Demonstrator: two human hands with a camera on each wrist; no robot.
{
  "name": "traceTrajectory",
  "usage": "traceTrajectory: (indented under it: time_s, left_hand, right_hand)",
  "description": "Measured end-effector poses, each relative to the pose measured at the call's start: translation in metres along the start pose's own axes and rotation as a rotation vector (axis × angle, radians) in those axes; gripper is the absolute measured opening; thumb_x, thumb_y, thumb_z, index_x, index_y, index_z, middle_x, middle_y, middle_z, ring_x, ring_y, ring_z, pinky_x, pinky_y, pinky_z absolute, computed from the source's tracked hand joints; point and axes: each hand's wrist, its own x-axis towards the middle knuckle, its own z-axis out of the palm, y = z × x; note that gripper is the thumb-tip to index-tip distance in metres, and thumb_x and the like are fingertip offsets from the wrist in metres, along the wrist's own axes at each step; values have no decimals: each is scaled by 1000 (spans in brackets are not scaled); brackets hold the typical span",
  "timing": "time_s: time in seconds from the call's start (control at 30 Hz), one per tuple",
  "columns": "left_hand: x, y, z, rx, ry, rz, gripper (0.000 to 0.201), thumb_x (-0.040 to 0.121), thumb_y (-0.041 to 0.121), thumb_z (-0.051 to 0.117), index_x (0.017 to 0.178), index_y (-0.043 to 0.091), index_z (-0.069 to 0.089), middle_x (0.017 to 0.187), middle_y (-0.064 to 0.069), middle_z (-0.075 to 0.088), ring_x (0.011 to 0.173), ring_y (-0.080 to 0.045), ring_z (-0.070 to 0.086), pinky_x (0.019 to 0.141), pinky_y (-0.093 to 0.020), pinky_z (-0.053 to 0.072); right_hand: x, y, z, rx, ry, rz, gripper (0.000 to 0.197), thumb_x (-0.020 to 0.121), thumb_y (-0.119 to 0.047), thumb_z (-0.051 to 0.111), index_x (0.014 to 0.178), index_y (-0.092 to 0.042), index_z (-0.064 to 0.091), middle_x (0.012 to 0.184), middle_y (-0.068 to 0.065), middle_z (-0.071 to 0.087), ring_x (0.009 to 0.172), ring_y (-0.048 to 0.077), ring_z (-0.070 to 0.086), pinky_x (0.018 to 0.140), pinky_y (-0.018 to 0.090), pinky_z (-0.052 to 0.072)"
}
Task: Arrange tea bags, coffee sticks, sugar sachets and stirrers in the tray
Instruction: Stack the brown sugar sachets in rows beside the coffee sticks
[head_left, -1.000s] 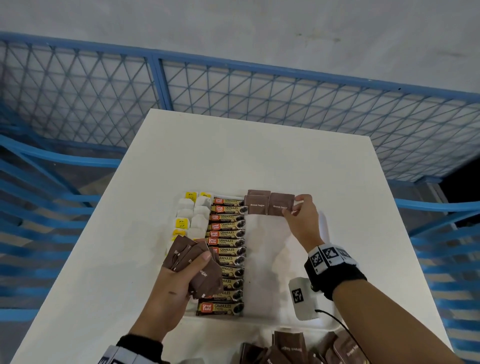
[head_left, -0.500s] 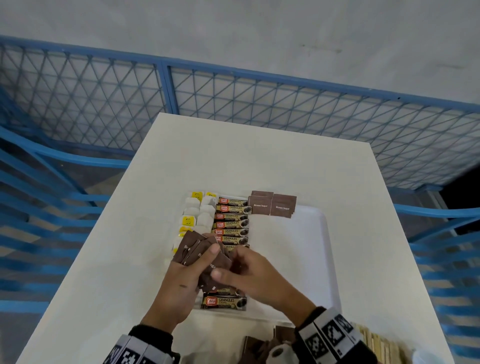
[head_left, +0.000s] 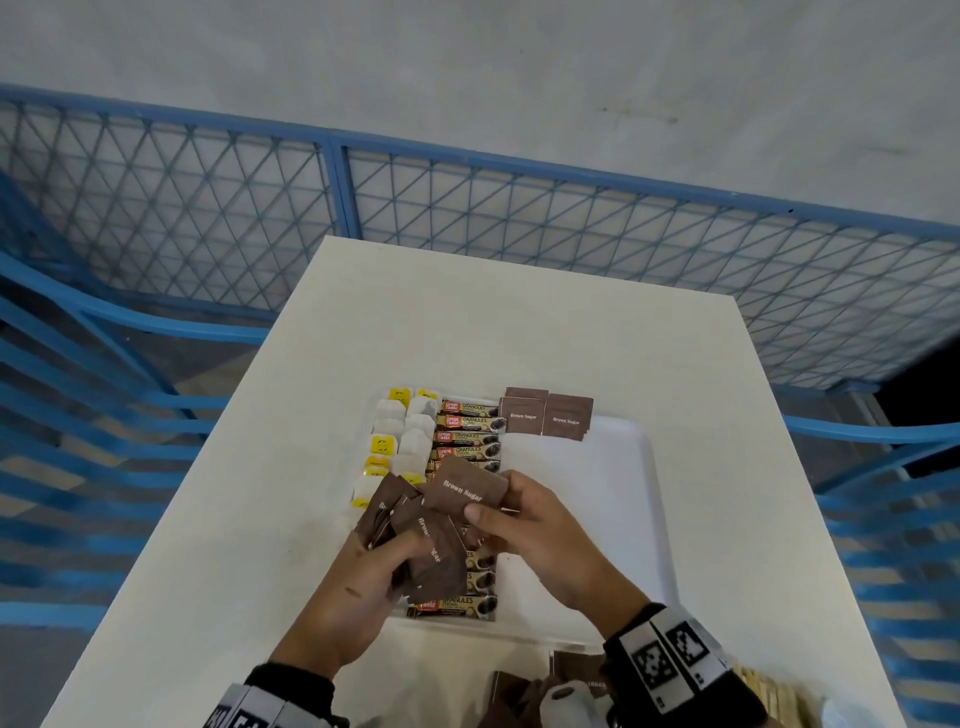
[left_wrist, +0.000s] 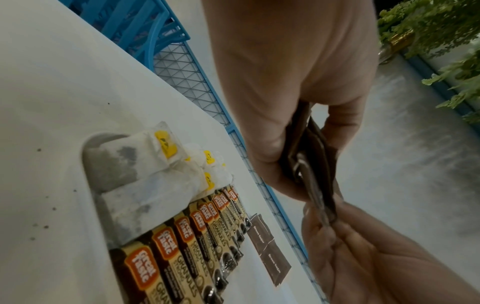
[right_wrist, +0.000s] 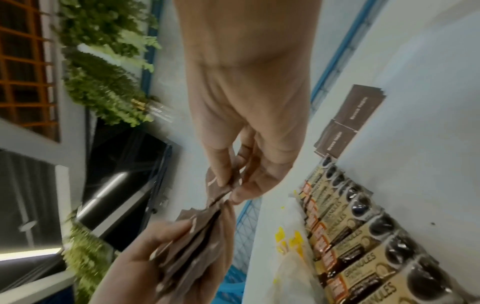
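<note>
A flat brown paper sugar sachet (head_left: 464, 491) is pinched in the right hand (head_left: 540, 535), its long axis slanting toward the far right. It hangs above the white plastic tray (head_left: 618, 499) on the white worktop (head_left: 519, 322). The left hand (head_left: 358, 582) grips a fan of sachets (head_left: 421, 540) just beside it. The placed sachets (head_left: 545, 415) lie farther off, nearest the right hand.
</note>
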Motion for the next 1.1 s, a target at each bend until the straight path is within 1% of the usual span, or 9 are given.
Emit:
traceTrajectory:
  time_s: [0.17, 0.37, 0.47, 0.57, 0.7, 0.83, 0.93, 1.03, 1.1]
  left_hand:
    - [2, -3, -8, -9, 40, -29, 50, 41, 19, 74, 90, 17, 66, 81, -10, 65, 75, -23, 63, 72, -36, 48]
    - [5, -3, -15, 45, 100, -33, 26, 72, -2, 71, 90, 16, 68, 82, -10, 69, 86, -31, 62, 89, -54, 46]
    - [6, 0, -14, 59, 103, -42, 34, 67, 2, 69, 100, 13, 64, 85, -10, 69, 87, -32, 63, 88, -57, 47]
    - [8, 0, -16, 39, 109, -38, 46, 64, 1, 79, 105, 14, 64, 91, -9, 71, 90, -29, 66, 86, -56, 49]
    - [13, -1, -22, 18, 81, -25, 74, 29, 36, 95, 98, 22, 70, 93, -6, 73, 86, -20, 69, 73, -42, 58]
    - [16, -3, -27, 16, 92, -27, 58, 43, 19, 91, 96, 20, 70, 92, -6, 73, 85, -20, 70, 65, -33, 58]
    - [18, -3, -27, 5, 81, -21, 56, 43, 14, 90, 94, 20, 69, 89, -5, 73, 81, -18, 70, 61, -29, 57]
    - [19, -4, -25, 15, 77, -24, 83, 29, 34, 95, 105, 18, 66, 97, -6, 73, 88, -20, 70, 67, -33, 58]
    - [20, -5, -24, 5, 94, -32, 76, 42, 31, 93, 111, 17, 64, 99, -6, 73, 92, -23, 69, 72, -36, 58]
  right_hand:
    - [23, 13, -29, 51, 191, -10, 19, 85, 5, 59, 103, 6, 59, 79, 11, 65, 64, 13, 64, 66, 21, 56]
    - [67, 28, -73, -70, 497, 28, 12, 85, 0, 63, 82, -12, 63, 76, 3, 62, 69, 15, 55, 61, 20, 48]
    - [91, 38, -90, -217, 614, 50, 10, 82, -10, 69, 76, -16, 63, 71, 0, 56, 70, 15, 48, 66, 26, 42]
    - [109, 42, -98, -316, 652, 55, 8, 80, -14, 72, 85, -11, 67, 71, -2, 55, 75, 15, 49, 72, 26, 40]
    - [120, 39, -99, -437, 651, 61, 13, 79, -16, 73, 88, -11, 66, 72, -4, 56, 74, 13, 51, 67, 19, 41]
    - [123, 35, -94, -470, 635, 31, 17, 78, -12, 74, 80, -15, 58, 68, -8, 53, 65, 5, 49, 50, 1, 38]
    - [124, 34, -92, -497, 647, 26, 20, 78, -14, 74, 80, -14, 55, 68, -7, 51, 64, 4, 47, 55, 7, 38]
    - [123, 35, -91, -512, 666, 28, 24, 79, -16, 74, 89, -11, 53, 71, -7, 49, 67, 5, 47, 59, 13, 37]
    - [123, 36, -91, -521, 671, 25, 29, 79, -17, 73, 93, -11, 49, 73, -7, 48, 73, 11, 49, 64, 19, 37]
